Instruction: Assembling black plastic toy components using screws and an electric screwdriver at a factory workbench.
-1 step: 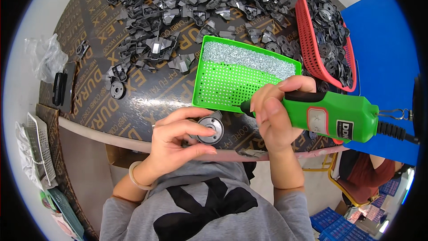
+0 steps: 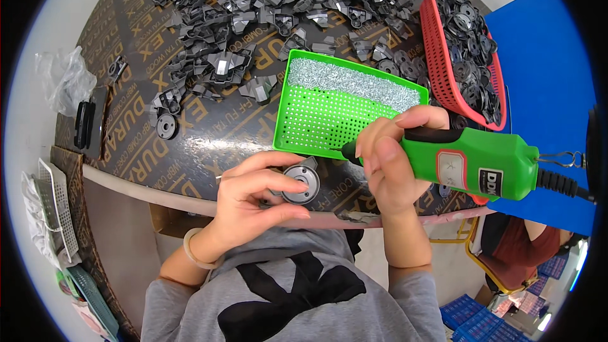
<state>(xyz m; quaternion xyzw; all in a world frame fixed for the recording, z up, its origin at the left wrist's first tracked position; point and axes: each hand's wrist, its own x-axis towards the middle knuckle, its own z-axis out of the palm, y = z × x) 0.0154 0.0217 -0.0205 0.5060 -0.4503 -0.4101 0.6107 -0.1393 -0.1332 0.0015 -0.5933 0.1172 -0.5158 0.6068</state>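
Note:
My left hand holds a round dark-grey plastic part at the table's near edge. Its index finger lies on the disc face, while the thumb is below it. My right hand is wrapped round a green electric screwdriver, which lies nearly level with its tip pointing left. The thin bit reaches over the near rim of a green perforated tray. Small silver screws are heaped along the tray's far side. Whether a screw sits on the bit is too small to tell.
Black plastic parts are piled across the back of the table. A red basket of round black parts stands at the right, beside a blue panel. A plastic bag lies at the left. Another person's arm shows at lower right.

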